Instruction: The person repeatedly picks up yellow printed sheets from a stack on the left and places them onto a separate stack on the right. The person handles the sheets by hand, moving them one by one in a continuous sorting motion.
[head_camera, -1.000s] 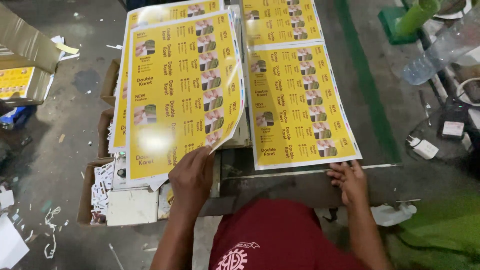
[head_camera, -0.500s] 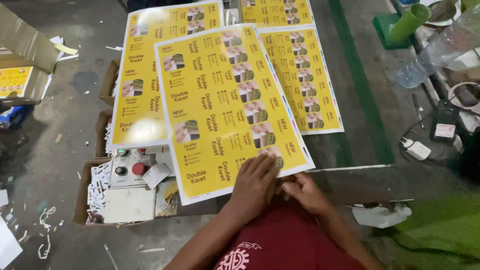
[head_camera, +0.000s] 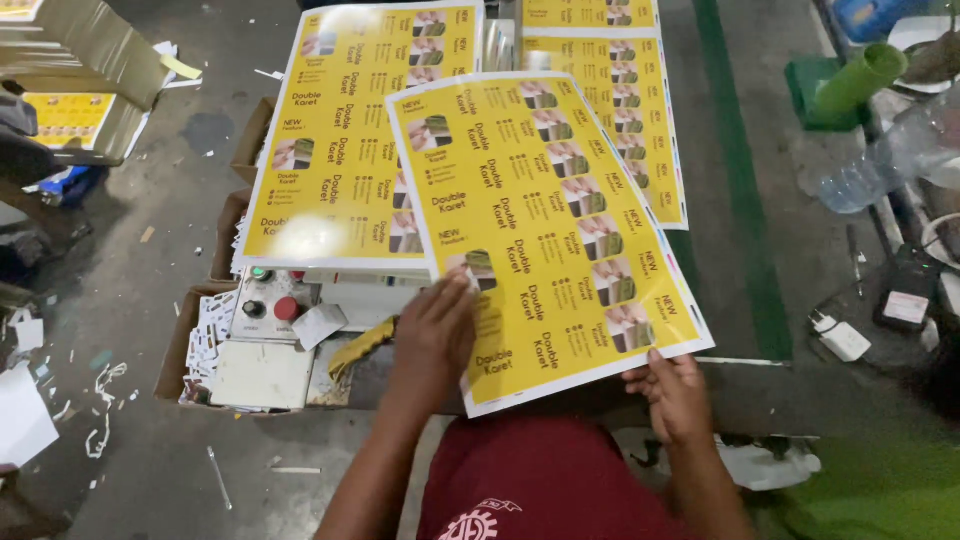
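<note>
Between both hands (head_camera: 440, 335), yellow sheet (head_camera: 545, 225)

A printed sheet (head_camera: 545, 225) is held over the table (head_camera: 780, 390), the left hand (head_camera: 435, 335) laid flat on its near left corner, the right hand (head_camera: 678, 393) pinching its near right edge. A second sheet (head_camera: 350, 150) is spread behind and to the left, a third (head_camera: 630, 110) behind right. A control box (head_camera: 270, 305) sits left of the left hand.
</note>
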